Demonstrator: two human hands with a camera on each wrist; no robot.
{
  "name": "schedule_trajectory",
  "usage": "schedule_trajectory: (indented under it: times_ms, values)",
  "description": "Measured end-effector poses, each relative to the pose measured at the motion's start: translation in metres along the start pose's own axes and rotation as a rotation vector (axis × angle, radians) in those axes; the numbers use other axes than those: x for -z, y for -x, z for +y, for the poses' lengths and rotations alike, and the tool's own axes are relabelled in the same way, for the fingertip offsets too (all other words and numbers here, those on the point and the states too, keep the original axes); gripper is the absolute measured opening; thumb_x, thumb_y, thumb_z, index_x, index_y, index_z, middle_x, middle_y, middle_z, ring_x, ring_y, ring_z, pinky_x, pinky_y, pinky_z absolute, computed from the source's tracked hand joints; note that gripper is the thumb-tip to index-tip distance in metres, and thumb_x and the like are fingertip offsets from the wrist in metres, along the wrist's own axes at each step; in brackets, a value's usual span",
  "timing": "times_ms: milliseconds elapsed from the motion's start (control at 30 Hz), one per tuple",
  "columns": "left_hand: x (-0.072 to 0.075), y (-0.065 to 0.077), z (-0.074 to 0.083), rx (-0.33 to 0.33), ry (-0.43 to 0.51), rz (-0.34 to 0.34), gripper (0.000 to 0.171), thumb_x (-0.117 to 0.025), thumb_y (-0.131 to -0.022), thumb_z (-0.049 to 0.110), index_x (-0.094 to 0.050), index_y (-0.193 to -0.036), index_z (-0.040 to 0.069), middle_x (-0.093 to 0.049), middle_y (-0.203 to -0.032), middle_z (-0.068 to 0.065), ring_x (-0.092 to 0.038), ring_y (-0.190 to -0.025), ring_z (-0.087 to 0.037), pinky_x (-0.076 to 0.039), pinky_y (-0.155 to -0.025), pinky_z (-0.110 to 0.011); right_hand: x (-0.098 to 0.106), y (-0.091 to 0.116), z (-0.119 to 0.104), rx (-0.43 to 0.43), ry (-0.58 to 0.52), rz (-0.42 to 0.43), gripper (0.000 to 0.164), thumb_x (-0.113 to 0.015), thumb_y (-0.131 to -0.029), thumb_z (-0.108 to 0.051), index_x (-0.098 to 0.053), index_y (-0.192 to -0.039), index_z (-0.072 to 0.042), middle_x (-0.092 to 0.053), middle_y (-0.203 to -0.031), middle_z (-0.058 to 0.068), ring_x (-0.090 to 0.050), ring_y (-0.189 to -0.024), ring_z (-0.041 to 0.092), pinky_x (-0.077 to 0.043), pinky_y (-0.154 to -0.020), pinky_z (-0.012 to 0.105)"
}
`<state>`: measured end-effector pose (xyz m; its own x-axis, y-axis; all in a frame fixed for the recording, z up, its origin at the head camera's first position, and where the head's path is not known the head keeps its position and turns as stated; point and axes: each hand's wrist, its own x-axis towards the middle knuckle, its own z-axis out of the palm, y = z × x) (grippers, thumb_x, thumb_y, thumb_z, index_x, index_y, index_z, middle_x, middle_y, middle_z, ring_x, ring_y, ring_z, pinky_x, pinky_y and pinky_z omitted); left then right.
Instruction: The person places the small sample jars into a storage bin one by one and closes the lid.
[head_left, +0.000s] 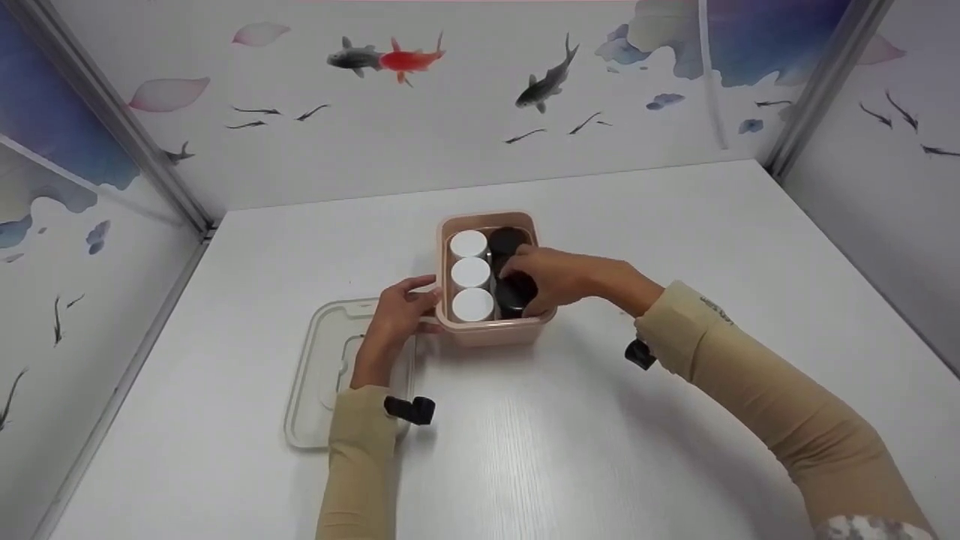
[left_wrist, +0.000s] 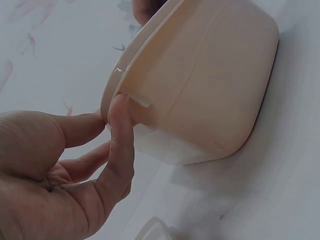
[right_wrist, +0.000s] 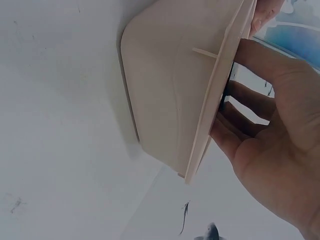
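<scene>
A pale pink plastic storage bin (head_left: 491,334) stands upright on the table. Along its left side, three round white lids (head_left: 470,272) form a row. Dark round tops fill the right side, among them a black-topped jar (head_left: 514,294) near the front and another black top (head_left: 507,239) at the back. My left hand (head_left: 401,315) pinches the bin's left rim between thumb and fingers, plainly seen in the left wrist view. Reaching over the right rim, my right hand (head_left: 555,279) has its fingers curled about the near black-topped jar. The bin wall hides those fingertips in the right wrist view.
A translucent, pale rectangular lid (head_left: 300,409) lies flat on the white table (head_left: 510,450), partly beneath my left forearm. Printed panels with fish (head_left: 545,86) enclose the table at the back and sides. Small black cameras (head_left: 410,409) sit on both wrists.
</scene>
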<state>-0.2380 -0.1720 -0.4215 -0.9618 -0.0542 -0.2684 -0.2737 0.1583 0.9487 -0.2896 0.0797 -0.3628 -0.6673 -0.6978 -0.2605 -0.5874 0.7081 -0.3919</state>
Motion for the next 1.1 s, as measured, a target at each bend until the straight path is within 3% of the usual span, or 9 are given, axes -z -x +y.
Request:
schedule_trajectory:
  times_ms: [433,800,867,1000,1100]
  values:
    - [0.0,0.0,0.002,-0.009,0.009,-0.006,0.042,-0.059,-0.102,0.016,-0.053,-0.143,0.009,-0.066,-0.124,-0.019,-0.071,-0.094,-0.019,-0.064,-0.071,-0.028,-0.007,-0.004,-0.003,0.017,0.145,0.029,0.056,-0.079,-0.086,-0.011,-0.06,-0.139,-0.01,-0.05,-0.134,0.017,-0.057,-0.116,0.026,-0.056,-0.1,0.043]
    - [0.002,0.002,0.006,0.009,-0.028,-0.005,0.043,-0.058,-0.103,0.018,-0.051,-0.144,0.008,-0.064,-0.127,-0.019,-0.07,-0.096,-0.02,-0.064,-0.072,-0.028,0.002,-0.001,-0.001,0.038,0.063,-0.015,0.059,-0.078,-0.086,-0.008,-0.057,-0.141,-0.008,-0.051,-0.136,0.018,-0.054,-0.122,0.031,-0.053,-0.104,0.044]
    - [0.003,0.003,0.007,0.002,-0.029,0.001,0.044,-0.058,-0.102,0.018,-0.051,-0.145,0.007,-0.063,-0.128,-0.02,-0.071,-0.097,-0.022,-0.064,-0.071,-0.028,0.003,0.0,0.0,0.055,0.028,0.013,0.056,-0.078,-0.087,-0.01,-0.059,-0.14,-0.007,-0.053,-0.135,0.017,-0.054,-0.122,0.03,-0.052,-0.104,0.044]
    - [0.003,0.008,0.009,-0.015,-0.037,0.021,0.045,-0.058,-0.102,0.018,-0.05,-0.144,0.004,-0.064,-0.128,-0.021,-0.071,-0.1,-0.025,-0.064,-0.07,-0.027,-0.001,0.0,-0.002,0.086,-0.071,0.144,0.046,-0.074,-0.092,-0.016,-0.062,-0.135,-0.004,-0.058,-0.13,0.016,-0.057,-0.12,0.029,-0.053,-0.102,0.044]
    - [0.004,0.013,0.011,-0.018,-0.071,0.035,0.044,-0.056,-0.104,0.022,-0.051,-0.144,0.005,-0.065,-0.127,-0.02,-0.071,-0.103,-0.026,-0.064,-0.07,-0.027,-0.01,-0.001,-0.012,0.116,-0.21,0.253,0.044,-0.069,-0.096,-0.02,-0.061,-0.135,-0.002,-0.058,-0.128,0.019,-0.06,-0.118,0.032,-0.055,-0.101,0.044]
